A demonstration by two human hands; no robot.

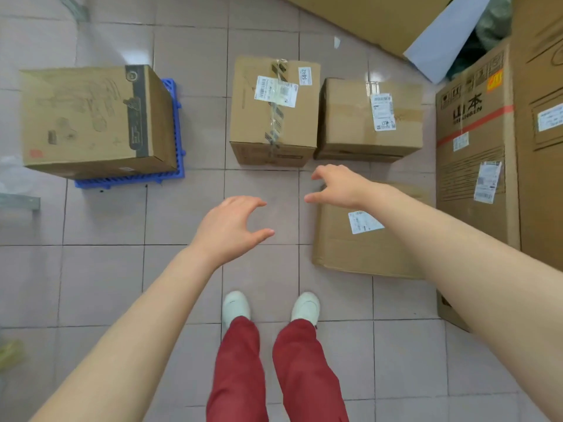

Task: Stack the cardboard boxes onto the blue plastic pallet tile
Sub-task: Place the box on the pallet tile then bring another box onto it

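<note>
Hands, left hand (231, 226) and right hand (336, 185), spread and empty; grip taped box (274, 111) by opposite sides, then lift level toward blue pallet tile (176, 123).

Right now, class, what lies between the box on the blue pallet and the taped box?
Head view: only bare floor tiles separate the pallet box from the taped box.

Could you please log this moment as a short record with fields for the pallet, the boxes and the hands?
pallet: blue pallet tile at left, on tiled floor
loaded: one printed box on it
waiting: taped box, labelled box, flat box, all on the floor
left hand: open, empty
right hand: open, above the flat box's corner
</note>
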